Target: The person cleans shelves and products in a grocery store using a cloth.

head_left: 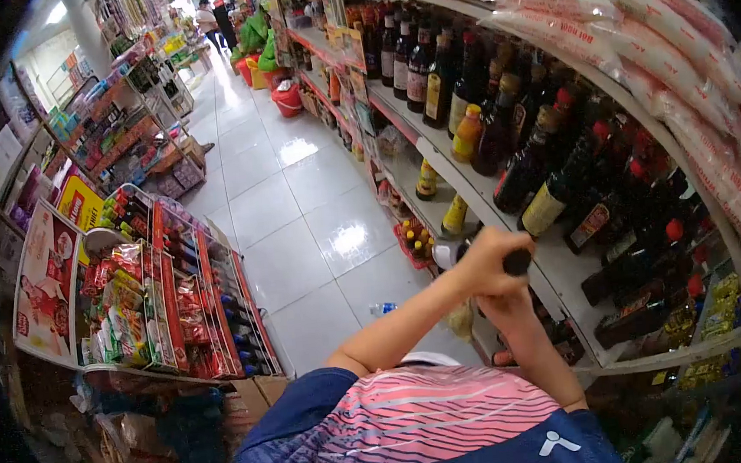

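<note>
My left hand (490, 259) is closed around a dark object with a rounded black end (516, 262), held in front of the right-hand shelf. Close beneath it and touching it, my right hand (505, 301) is also closed, its fingers partly hidden. A pale, rounded part (445, 254) shows left of the hands; whether it belongs to the held object is unclear. Dark bottles with labels (545, 205) stand on the shelf just beyond. A yellow-capped bottle (454, 214) stands on a lower level near the hands.
White bags (634, 45) are piled on the upper right shelf. A rack of packets and bottles (166, 291) stands at left. Along the tiled aisle (268, 196) are a red bucket (287, 99) and green bags (268, 52). People (210, 22) are far back. A plastic bottle (383, 309) is low near my left arm.
</note>
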A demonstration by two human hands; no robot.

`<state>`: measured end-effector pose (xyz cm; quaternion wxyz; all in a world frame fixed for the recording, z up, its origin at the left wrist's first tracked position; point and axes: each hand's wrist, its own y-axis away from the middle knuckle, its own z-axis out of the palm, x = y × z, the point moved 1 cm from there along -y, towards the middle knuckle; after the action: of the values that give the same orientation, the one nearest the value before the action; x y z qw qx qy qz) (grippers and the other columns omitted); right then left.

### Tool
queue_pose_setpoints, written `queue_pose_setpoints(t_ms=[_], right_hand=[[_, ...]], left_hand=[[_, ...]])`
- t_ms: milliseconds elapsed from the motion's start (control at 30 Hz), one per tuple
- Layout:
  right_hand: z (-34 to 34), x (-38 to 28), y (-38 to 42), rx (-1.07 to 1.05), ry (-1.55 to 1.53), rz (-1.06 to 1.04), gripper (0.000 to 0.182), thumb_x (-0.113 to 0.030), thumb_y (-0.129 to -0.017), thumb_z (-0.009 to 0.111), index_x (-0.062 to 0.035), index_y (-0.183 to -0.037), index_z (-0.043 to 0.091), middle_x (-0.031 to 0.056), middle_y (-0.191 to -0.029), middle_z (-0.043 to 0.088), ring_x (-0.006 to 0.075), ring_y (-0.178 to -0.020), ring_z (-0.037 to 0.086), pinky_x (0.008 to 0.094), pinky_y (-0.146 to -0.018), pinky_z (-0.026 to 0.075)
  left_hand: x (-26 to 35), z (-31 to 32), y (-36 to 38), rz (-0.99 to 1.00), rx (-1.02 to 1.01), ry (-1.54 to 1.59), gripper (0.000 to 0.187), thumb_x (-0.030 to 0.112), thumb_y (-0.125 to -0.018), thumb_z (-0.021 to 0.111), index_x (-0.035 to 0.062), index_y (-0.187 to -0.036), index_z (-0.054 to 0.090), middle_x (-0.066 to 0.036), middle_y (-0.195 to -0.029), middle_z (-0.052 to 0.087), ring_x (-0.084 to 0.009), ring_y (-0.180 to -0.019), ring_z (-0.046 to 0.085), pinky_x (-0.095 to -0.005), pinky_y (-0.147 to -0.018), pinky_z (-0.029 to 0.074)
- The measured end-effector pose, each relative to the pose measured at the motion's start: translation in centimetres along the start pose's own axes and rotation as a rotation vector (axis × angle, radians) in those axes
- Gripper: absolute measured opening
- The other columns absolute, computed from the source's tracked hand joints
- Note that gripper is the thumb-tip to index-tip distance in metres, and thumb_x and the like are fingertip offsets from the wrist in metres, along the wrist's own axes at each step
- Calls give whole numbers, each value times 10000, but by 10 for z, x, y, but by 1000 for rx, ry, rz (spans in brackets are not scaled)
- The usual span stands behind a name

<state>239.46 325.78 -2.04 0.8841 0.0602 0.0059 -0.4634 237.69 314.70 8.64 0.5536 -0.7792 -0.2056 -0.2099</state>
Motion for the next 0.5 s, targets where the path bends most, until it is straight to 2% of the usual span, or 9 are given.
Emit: queue_pose_setpoints(t_ms=[67,133,167,200,267,333,400,467,500], right_hand=[[59,12,12,247,215,-72,260,-177,-848,385,-47,-1065,445,95,-975,511,174,-894,520,316,-731,467],[63,-4,17,249,234,31,266,-172,-862,346,-29,-1062,448,94,-984,513,181,-909,512,329,-757,450],[61,-15,21,91,128,57,284,-171,-872,319,-13,-1078,436,102,-1018,508,197,-924,507,351,-799,425],[99,-10,31,202,140,-47,294,-169,-875,309,-11,-1090,432,108,-1047,500,205,-929,506,360,-805,415],[119,-18,42,-16,237,-15,283,-133,-873,327,14,-1100,409,129,-1098,465,219,-989,470,347,-862,382],[106,-25,32,47,367,-11,278,-137,-838,415,14,-1070,439,116,-1028,511,210,-924,512,350,-810,414],[94,-28,31,98,405,-90,300,-108,-806,473,22,-1074,437,109,-1004,522,197,-915,518,325,-816,409],[102,-22,33,72,875,-579,310,-56,-787,471,21,-1086,436,97,-984,526,174,-900,521,295,-799,411],[91,-21,33,57,1001,-594,380,-42,-739,526,24,-1101,427,95,-995,517,178,-913,511,293,-797,403]], left_hand=[[-8,-6,0,-32,74,-33,234,170,-512,623,35,-653,496,-97,-579,501,-254,-532,533,-277,-491,401],[-13,-11,1,-90,114,-57,220,133,-508,621,26,-648,491,-96,-564,488,-233,-506,517,-270,-491,396],[-12,-13,1,-95,137,-62,220,130,-506,619,23,-650,492,-95,-561,485,-230,-502,514,-271,-491,396],[-11,-13,0,-98,159,-62,220,127,-503,617,20,-651,493,-95,-558,483,-227,-498,510,-271,-491,396],[-10,-15,2,-189,176,-40,223,117,-496,600,8,-657,492,-82,-566,493,-166,-497,505,-248,-498,390],[-10,-21,1,-246,304,-45,214,89,-490,587,4,-660,489,-41,-577,503,-122,-515,494,-236,-503,392],[-10,-26,4,-395,329,150,205,56,-479,565,3,-661,486,-17,-591,499,-98,-533,482,-218,-495,387],[-7,-23,7,-487,347,352,207,37,-470,547,2,-663,483,-23,-591,495,-97,-527,475,-200,-480,376],[0,-24,5,-511,322,394,201,42,-469,547,1,-654,481,-28,-589,494,-95,-526,472,-194,-472,367]])
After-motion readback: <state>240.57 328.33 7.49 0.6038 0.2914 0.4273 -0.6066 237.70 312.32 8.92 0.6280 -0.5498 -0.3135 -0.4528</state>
